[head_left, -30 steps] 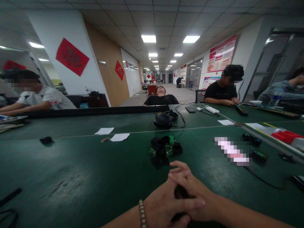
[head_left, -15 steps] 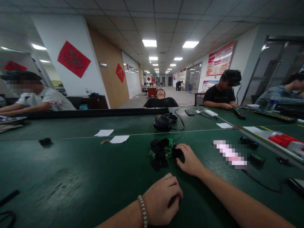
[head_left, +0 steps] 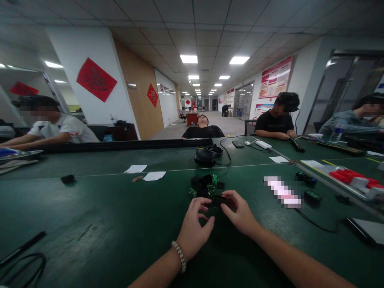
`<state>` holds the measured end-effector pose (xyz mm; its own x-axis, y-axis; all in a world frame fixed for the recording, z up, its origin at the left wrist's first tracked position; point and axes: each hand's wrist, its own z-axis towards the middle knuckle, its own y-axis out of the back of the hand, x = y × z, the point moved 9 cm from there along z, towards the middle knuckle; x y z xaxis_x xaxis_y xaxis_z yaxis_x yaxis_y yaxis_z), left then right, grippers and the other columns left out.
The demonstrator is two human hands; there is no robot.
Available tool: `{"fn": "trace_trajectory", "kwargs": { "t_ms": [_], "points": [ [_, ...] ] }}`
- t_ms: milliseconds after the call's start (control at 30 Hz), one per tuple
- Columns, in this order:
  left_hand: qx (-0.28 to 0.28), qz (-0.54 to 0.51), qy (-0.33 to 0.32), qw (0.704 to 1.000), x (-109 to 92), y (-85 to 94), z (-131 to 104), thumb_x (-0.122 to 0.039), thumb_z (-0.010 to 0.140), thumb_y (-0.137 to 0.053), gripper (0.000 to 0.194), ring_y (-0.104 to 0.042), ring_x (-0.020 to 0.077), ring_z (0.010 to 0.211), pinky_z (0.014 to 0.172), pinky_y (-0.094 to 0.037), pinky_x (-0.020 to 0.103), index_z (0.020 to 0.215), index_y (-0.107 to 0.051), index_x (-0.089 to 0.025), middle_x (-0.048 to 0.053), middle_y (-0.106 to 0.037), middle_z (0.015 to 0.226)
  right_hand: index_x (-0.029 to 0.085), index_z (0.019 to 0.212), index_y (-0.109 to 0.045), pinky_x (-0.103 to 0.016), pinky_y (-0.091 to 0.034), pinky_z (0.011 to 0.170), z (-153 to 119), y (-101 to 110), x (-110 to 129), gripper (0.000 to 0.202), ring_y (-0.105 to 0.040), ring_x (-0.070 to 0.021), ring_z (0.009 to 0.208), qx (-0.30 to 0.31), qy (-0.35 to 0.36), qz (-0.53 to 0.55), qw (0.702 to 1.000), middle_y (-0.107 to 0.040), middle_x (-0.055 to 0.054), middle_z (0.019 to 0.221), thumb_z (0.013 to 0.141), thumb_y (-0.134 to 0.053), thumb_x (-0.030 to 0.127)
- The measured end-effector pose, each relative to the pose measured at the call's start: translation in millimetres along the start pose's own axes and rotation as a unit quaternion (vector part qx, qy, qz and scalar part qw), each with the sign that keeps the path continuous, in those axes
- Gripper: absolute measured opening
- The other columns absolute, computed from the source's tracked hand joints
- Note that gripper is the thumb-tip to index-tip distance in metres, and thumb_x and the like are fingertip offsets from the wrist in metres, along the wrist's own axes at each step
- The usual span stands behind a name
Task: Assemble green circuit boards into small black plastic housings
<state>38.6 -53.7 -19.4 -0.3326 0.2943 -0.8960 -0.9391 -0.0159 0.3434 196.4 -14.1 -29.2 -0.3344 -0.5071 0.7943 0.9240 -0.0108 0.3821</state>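
A pile of black parts (head_left: 201, 185) and green circuit boards (head_left: 212, 188) lies on the green table (head_left: 120, 224) just beyond my hands. My right hand (head_left: 238, 212) pinches a dark part (head_left: 219, 201) between thumb and fingers at the pile's near edge. Beside it, on the left, my left hand (head_left: 198, 224) has its fingers spread and curved, with nothing visible between them; its fingertips are close to the dark part. A small black piece (head_left: 221, 185) rests at the pile's right side.
Beyond the pile sits a black headset (head_left: 207, 155) with a cable. Paper slips (head_left: 154, 176) lie to its left. On the right are a blurred pink-white item (head_left: 283, 192), a green-topped box (head_left: 312, 197) and a cable. Several people sit around the table.
My right hand has drawn a dark part from the pile's right side toward me. My left hand has moved up beside it, and its fingers have opened. The view has shifted slightly.
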Motion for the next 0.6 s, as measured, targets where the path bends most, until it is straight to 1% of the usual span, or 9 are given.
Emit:
{"fn": "trace_trajectory", "kwargs": {
  "t_ms": [33, 100, 167, 267, 367, 433, 600],
  "points": [
    [-0.002, -0.057, 0.038, 0.998, 6.7, -0.3, -1.6, -0.018, 0.076, -0.067, 0.041, -0.063, 0.0252, 0.1, 0.079, -0.054, 0.038, 0.116, -0.057, -0.02, 0.013, -0.057, 0.122, 0.018, 0.11, -0.054, -0.034, -0.057, 0.075, -6.4, -3.0, 3.2, 0.023, -0.067, -0.0202, 0.084, 0.0, -0.009, 0.013, 1.0, -0.065, -0.007, 0.099, 0.087, -0.057, 0.023],
    [0.019, -0.157, 0.096, 0.983, 16.2, -6.4, -7.5, -0.022, 0.075, -0.072, 0.05, -0.065, 0.0261, 0.1, 0.084, -0.055, 0.04, 0.121, -0.054, -0.02, 0.014, -0.059, 0.124, 0.018, 0.11, -0.054, -0.032, -0.057, 0.074, -19.0, -8.8, 11.9, 0.023, -0.067, -0.0196, 0.085, 0.005, -0.025, 0.04, 0.999, -0.065, -0.007, 0.099, 0.089, -0.056, 0.024],
    [0.041, -0.208, 0.121, 0.97, 20.0, -10.4, -14.0, -0.024, 0.075, -0.074, 0.049, -0.066, 0.0268, 0.101, 0.088, -0.053, 0.042, 0.121, -0.056, -0.019, 0.014, -0.063, 0.12, 0.018, 0.107, -0.056, -0.033, -0.055, 0.075, -30.0, -15.7, 18.9, 0.022, -0.066, -0.02, 0.085, 0.025, -0.056, 0.1, 0.993, -0.064, -0.007, 0.099, 0.087, -0.06, 0.024],
    [0.048, -0.232, 0.134, 0.962, 24.6, -7.9, -19.3, -0.024, 0.076, -0.075, 0.042, -0.065, 0.0275, 0.105, 0.093, -0.051, 0.041, 0.115, -0.061, -0.018, 0.013, -0.067, 0.113, 0.018, 0.107, -0.056, -0.035, -0.054, 0.08, -38.8, -19.9, 30.6, 0.023, -0.064, -0.0209, 0.089, 0.047, -0.074, 0.141, 0.986, -0.064, -0.007, 0.1, 0.085, -0.063, 0.022],
    [0.049, -0.267, 0.15, 0.951, 30.1, -5.5, -18.2, -0.026, 0.078, -0.076, 0.044, -0.065, 0.0263, 0.105, 0.093, -0.051, 0.041, 0.118, -0.06, -0.019, 0.012, -0.068, 0.112, 0.019, 0.112, -0.054, -0.035, -0.053, 0.082, -39.2, -20.7, 33.8, 0.033, -0.063, -0.0206, 0.092, 0.063, -0.085, 0.198, 0.974, -0.062, -0.007, 0.105, 0.082, -0.066, 0.019],
    [0.044, -0.287, 0.161, 0.943, 33.4, -5.5, -15.7, -0.026, 0.078, -0.077, 0.047, -0.064, 0.0261, 0.106, 0.094, -0.051, 0.041, 0.12, -0.059, -0.019, 0.012, -0.067, 0.113, 0.019, 0.113, -0.054, -0.035, -0.052, 0.082, -37.6, -21.9, 30.0, 0.036, -0.062, -0.0198, 0.092, 0.073, -0.098, 0.224, 0.967, -0.062, -0.006, 0.104, 0.08, -0.068, 0.018],
    [0.027, -0.31, 0.194, 0.93, 38.5, -7.5, -14.8, -0.023, 0.072, -0.082, 0.047, -0.064, 0.0265, 0.104, 0.092, -0.052, 0.042, 0.114, -0.063, -0.016, 0.012, -0.066, 0.113, 0.02, 0.112, -0.056, -0.034, -0.05, 0.081, -35.6, -26.4, 14.5, 0.036, -0.061, -0.0187, 0.091, 0.083, -0.131, 0.268, 0.951, -0.063, -0.005, 0.101, 0.079, -0.07, 0.019]
  ]
}}
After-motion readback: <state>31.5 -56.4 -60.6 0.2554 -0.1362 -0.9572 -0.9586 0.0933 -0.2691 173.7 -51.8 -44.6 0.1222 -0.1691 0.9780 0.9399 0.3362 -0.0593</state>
